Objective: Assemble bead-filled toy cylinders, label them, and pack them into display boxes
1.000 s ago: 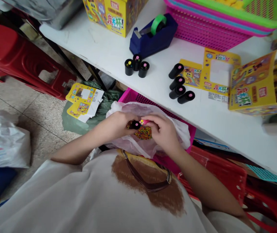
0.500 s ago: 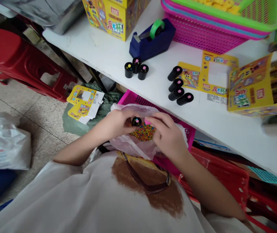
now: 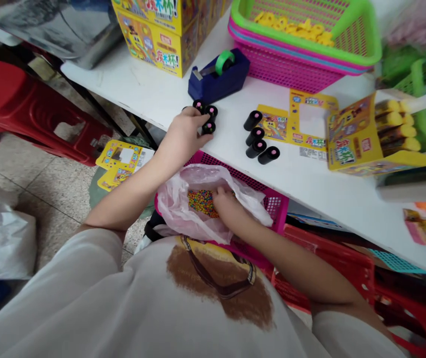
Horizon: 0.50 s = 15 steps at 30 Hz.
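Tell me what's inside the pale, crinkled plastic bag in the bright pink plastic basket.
Small, round, multicoloured pieces show inside the bag, and the person's right hand is in there too. Whatever lies under that hand or beneath the top layer is covered.

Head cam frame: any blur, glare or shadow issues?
Head view: soft light, faint shadows beside the black cups, no harsh glare on the white table; also head view: pinkish mass at top right blurred, colored beads soft, edges merging.
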Each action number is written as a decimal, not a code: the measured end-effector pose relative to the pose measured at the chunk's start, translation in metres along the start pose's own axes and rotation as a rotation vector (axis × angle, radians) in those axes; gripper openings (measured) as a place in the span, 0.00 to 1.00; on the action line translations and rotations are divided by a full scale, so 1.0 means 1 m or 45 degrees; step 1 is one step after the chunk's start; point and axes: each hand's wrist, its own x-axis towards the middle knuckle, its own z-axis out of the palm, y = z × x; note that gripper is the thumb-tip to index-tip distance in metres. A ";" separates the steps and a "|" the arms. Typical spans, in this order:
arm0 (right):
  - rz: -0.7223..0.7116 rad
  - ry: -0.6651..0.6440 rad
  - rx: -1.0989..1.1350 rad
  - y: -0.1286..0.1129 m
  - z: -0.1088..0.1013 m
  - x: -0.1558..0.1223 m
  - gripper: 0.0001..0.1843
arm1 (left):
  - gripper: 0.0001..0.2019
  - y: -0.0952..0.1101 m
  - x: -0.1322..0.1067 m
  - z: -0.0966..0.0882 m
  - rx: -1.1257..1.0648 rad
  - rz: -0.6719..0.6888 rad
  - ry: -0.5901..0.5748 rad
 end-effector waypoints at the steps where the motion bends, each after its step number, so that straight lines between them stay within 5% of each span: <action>1: -0.009 -0.018 0.018 -0.001 0.003 0.003 0.23 | 0.25 0.001 -0.001 -0.001 0.003 0.008 0.008; 7: -0.186 -0.100 0.159 -0.005 0.012 0.017 0.19 | 0.23 0.049 0.001 -0.004 0.142 0.185 -0.051; 15: -0.368 -0.075 0.482 -0.025 0.018 0.032 0.11 | 0.23 0.108 0.067 0.031 0.489 0.215 -0.384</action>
